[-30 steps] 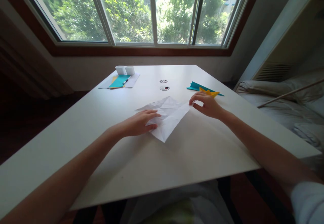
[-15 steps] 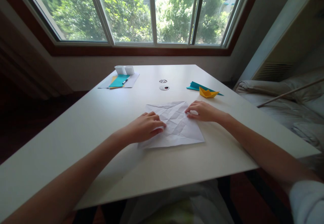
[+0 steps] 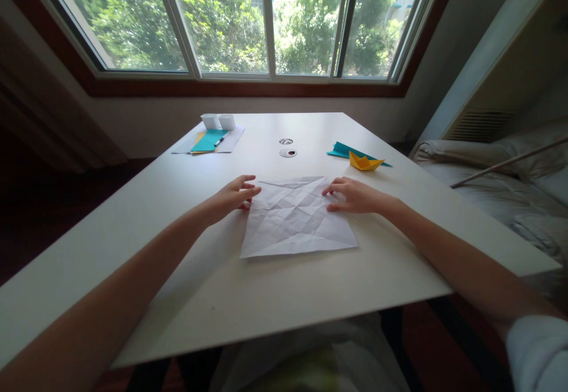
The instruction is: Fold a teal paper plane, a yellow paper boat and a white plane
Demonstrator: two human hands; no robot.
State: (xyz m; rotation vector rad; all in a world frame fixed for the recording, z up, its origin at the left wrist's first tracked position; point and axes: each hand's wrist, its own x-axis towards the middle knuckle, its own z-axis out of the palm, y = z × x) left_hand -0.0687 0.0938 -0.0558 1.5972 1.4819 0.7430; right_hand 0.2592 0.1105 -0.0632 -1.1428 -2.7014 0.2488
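Observation:
A white sheet of paper (image 3: 297, 223), crossed by many fold creases, lies spread out on the white table (image 3: 248, 303). At the sheet's upper left edge is my left hand (image 3: 233, 196), its fingers apart and holding nothing. My right hand (image 3: 352, 195) rests at the right edge, thumb and fingers apart, fingertips touching the paper. Beyond my right hand sit a yellow paper boat (image 3: 364, 162) and a blue folded paper plane (image 3: 344, 151).
At the far left of the table are white sheets (image 3: 181, 145), a blue paper (image 3: 207, 141), a pen (image 3: 220, 139) and two white paper boxes (image 3: 226, 122). Two round fittings (image 3: 288, 153) sit in the tabletop. A sofa (image 3: 497, 185) stands to the right.
My left hand has moved from the middle of the sheet out to its upper left edge, uncovering the creased surface. My right hand has stayed nearly in place, its fingers slightly more apart.

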